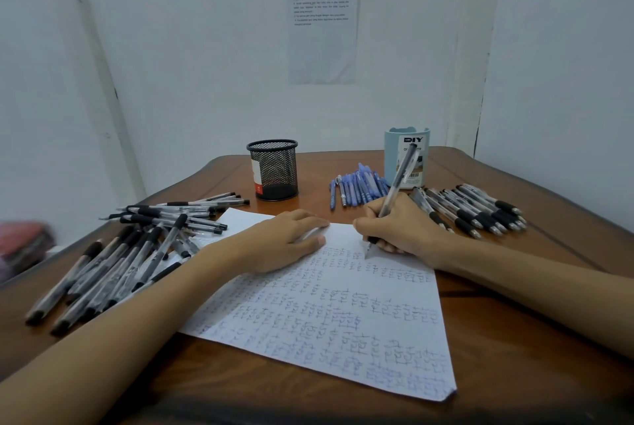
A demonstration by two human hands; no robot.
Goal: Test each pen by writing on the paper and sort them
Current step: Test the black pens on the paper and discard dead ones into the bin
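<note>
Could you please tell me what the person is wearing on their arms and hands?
Nothing that shows. The left hand and right hand are bare, with no gloves, rings, watch or bracelet visible. Both forearms are uncovered to the picture's edge; no sleeve appears.

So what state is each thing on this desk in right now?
Right grip: pinches a clear pen, tip on paper.
Left grip: flat, pressing the paper down.
Paper: flat, mostly covered in scribbles.
Black mesh cup: upright, looks empty.
Light blue holder: upright, contents hidden.
Black pens, left: loose heap.
Blue pens: lying side by side.
Black pens, right: neat row.
</note>
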